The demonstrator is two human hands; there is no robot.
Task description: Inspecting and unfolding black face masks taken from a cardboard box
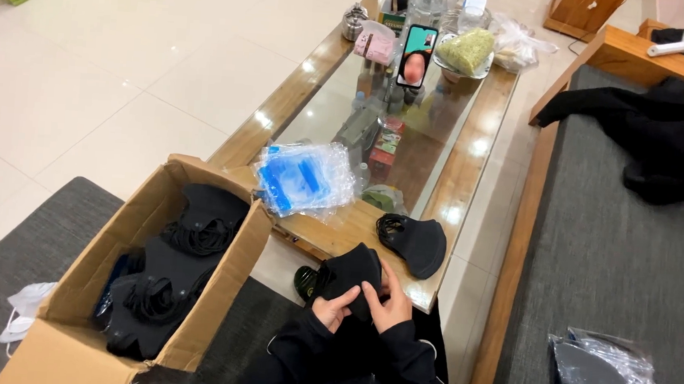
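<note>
A black cloth face mask [350,274] is pinched between both hands, just below the near end of a glass-topped wooden table [339,230]. My left hand [332,308] grips its lower left side and my right hand [389,301] grips its right side, thumb on the cloth. A second black mask [414,243] lies flat on the table's near end, just right of my hands. A stack of clear plastic bags with blue printing [304,179] lies on the table to the left. An open cardboard box [77,302] holding several black masks stands at my left.
A phone [416,56] stands upright mid-table among jars, bags of food and a small kettle [355,22]. At the right is a grey cushioned bench [610,259] with black clothing [667,134] and several bagged masks [594,374]. White masks [25,310] lie beside the box.
</note>
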